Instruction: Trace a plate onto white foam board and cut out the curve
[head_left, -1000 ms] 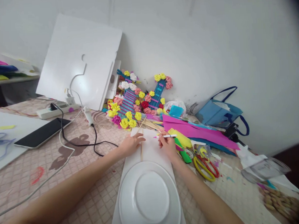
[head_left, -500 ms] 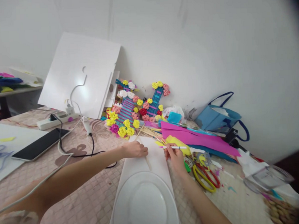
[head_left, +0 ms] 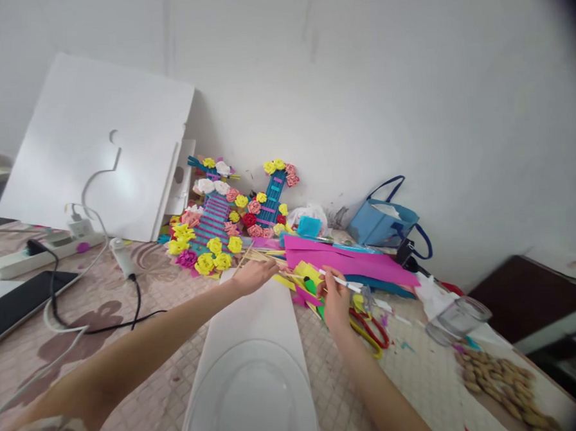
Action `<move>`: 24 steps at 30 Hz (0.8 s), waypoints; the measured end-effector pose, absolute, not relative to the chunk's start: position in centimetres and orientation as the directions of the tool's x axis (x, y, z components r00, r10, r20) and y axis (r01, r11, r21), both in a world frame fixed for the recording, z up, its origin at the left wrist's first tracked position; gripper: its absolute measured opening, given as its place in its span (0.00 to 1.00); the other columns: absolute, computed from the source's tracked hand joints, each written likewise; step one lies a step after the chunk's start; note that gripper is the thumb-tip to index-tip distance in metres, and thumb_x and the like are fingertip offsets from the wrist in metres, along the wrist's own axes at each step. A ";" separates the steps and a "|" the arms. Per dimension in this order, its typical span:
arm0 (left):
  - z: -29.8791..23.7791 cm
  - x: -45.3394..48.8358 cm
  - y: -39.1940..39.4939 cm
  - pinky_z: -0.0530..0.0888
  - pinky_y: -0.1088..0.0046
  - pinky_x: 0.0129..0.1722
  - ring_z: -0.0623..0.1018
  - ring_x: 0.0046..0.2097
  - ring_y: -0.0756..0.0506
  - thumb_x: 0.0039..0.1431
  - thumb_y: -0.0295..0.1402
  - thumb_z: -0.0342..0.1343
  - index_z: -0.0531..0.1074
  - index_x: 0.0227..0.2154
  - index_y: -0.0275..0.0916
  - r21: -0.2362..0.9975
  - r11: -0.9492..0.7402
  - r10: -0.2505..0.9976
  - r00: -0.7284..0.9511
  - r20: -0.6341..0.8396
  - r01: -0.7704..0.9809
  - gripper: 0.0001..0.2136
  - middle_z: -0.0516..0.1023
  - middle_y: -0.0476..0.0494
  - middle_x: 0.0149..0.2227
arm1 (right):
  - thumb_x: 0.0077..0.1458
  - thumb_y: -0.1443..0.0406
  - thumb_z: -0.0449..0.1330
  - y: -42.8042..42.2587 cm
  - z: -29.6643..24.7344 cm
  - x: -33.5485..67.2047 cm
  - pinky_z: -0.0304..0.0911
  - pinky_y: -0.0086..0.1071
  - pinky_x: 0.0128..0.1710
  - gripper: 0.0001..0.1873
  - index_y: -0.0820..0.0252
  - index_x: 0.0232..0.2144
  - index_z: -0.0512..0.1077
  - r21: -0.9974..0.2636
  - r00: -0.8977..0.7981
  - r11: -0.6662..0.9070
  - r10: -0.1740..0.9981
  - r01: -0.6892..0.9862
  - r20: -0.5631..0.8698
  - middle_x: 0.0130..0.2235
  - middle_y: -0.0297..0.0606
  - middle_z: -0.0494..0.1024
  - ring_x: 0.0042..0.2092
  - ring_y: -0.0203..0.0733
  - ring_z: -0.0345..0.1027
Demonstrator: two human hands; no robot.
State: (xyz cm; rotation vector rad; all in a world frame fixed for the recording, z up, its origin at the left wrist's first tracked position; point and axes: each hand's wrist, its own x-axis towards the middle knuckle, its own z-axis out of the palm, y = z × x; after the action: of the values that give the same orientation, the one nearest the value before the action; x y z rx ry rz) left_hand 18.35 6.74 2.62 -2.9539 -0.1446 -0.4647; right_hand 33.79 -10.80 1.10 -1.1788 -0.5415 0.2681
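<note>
White pen (head_left: 340, 281), at 4–5 o'clk from ctr of my head-cam feed: slim, straight, pale barrel w/ a dark bluish band toward its 4 o'clk end, opp. end aimed at 10 o'clk. I read the right hand (head_left: 335, 298) as clamped on it, fingers closed round the barrel, held over craft scraps just beyond the R edge of a white board (head_left: 254, 314). The left hand (head_left: 256, 276), at 7 o'clk, palm down, reaches across the board's far end; its fingers are near thin sticks (head_left: 257, 253), but from my remote post I can't tell whether they grip one.

Containers, same clock. Blue bag (head_left: 373, 227), 3 o'clk, near the wall: slightly tilted, dark-blue handles, sth. white showing in its mouth. White plastic bag (head_left: 311, 212), 3 o'clk, closer to ctr: crumpled, contents hidden from me. Clear glass (head_left: 460, 319), 4 o'clk: seems tipped on its side; contents I can't make out. Peanuts (head_left: 494, 378), also 4 o'clk but farther out: loose heap on the table. Plate (head_left: 252, 397), betw. 6 & 7 o'clk: round, white, lying on the board's near part.

Surroundings: magenta paper (head_left: 348, 262), 4 o'clk, spread flat behind the pen; scissors (head_left: 384, 334), approx. 5 o'clk, red loop uppermost to me, beside the R wrist; paper flowers (head_left: 215, 245), 8–9 o'clk, yellow, white, pink etc., set round blue panels.
</note>
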 end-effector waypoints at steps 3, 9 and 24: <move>2.8 20.4 7.4 0.74 0.65 0.39 0.75 0.41 0.46 0.64 0.31 0.51 0.69 0.46 0.34 -0.044 -0.973 0.200 0.929 0.313 0.225 0.10 0.73 0.41 0.44 | 0.49 0.51 0.60 -10.9 0.9 34.1 0.55 0.25 0.18 0.19 0.58 0.37 0.67 -0.927 0.851 0.361 0.451 0.102 0.269 0.27 0.28 0.70 0.20 0.30 0.58; 3.0 22.7 7.2 0.74 0.59 0.44 0.75 0.46 0.43 0.63 0.36 0.54 0.67 0.50 0.36 0.239 -0.870 0.491 0.802 0.339 0.432 0.15 0.71 0.40 0.50 | 0.52 0.54 0.58 -11.0 0.5 33.3 0.54 0.25 0.18 0.15 0.58 0.37 0.67 -0.938 0.815 0.310 0.498 0.152 0.297 0.20 0.24 0.65 0.19 0.32 0.58; 2.3 18.8 6.3 0.79 0.63 0.38 0.81 0.36 0.43 0.54 0.36 0.62 0.65 0.40 0.35 0.965 -0.234 0.622 0.781 0.055 0.118 0.16 0.79 0.39 0.35 | 0.58 0.55 0.53 -10.9 -0.3 31.1 0.58 0.26 0.18 0.13 0.56 0.40 0.66 -0.937 0.634 0.262 0.690 0.231 0.349 0.30 0.32 0.74 0.20 0.32 0.62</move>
State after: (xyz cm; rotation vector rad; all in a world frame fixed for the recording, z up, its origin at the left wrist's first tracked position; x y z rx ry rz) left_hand 18.81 6.32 2.25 -3.9824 -1.2992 -1.1723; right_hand 31.13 -10.86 -0.31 -1.3063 -0.8817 0.3722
